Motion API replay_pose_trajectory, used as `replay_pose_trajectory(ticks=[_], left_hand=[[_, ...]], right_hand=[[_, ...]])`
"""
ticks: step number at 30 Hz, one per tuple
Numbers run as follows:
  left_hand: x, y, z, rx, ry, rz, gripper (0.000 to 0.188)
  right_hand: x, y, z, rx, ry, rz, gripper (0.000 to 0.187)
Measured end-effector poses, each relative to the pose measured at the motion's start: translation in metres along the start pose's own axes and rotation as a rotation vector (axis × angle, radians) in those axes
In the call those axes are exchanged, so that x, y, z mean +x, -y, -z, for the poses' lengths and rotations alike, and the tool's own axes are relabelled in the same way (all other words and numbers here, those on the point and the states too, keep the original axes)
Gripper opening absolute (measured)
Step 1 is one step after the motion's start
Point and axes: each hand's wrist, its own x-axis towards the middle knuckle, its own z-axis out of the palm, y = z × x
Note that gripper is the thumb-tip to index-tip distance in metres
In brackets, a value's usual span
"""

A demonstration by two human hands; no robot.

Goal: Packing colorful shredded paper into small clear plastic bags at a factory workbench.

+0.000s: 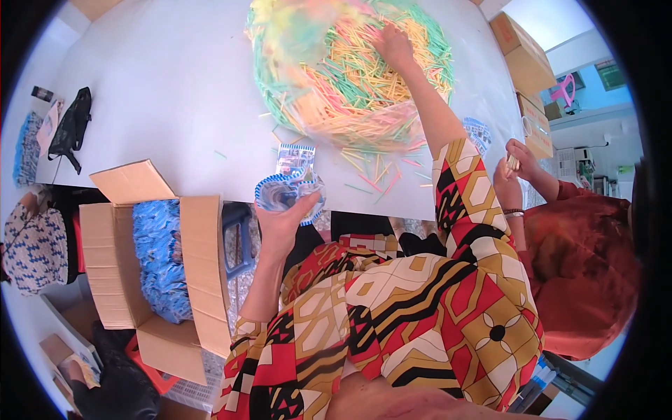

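Apparently picking coloured sticks [350, 77] with right hand [396, 47]; cannot tell grip. Holding blue-and-white pouch [269, 190] in left hand [280, 222]. Next, probably: bring sticks to pouch.

I wear a loose patterned garment [413, 301] in mustard gold, red, cream white and black. Hexagons, diamonds and angular blocks fill it, crossed by bold stepped stripes in black and gold, and toward my right side sits a round petal motif [497, 332] with a black dot at its centre. My right sleeve [462, 178] and left sleeve [243, 346] carry the same print; my right hand [395, 49] and left hand [281, 222] are bare
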Motion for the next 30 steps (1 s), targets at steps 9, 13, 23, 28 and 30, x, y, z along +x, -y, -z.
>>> replay_pose_trajectory(ticks=[9, 13, 23, 28, 30], left_hand=[[-0.003, 0.005, 0.003, 0.011, 0.041, 0.016, 0.031], [-0.005, 0.006, 0.005, 0.014, 0.038, 0.031, 0.030], [-0.008, 0.009, 0.008, 0.009, 0.016, 0.029, 0.031], [-0.005, 0.011, 0.002, 0.016, 0.034, 0.066, 0.031], [-0.005, 0.011, 0.002, 0.016, 0.033, 0.059, 0.031]], right_hand=[[-0.019, 0.010, 0.010, -0.089, -0.119, 0.043, 0.032], [-0.023, 0.024, 0.019, -0.147, -0.212, 0.146, 0.025], [-0.079, -0.032, 0.070, -0.191, 0.371, 0.274, 0.026], [-0.106, -0.074, 0.103, -0.267, 0.616, 0.303, 0.036], [-0.105, -0.070, 0.103, -0.121, 0.399, 0.362, 0.039]])
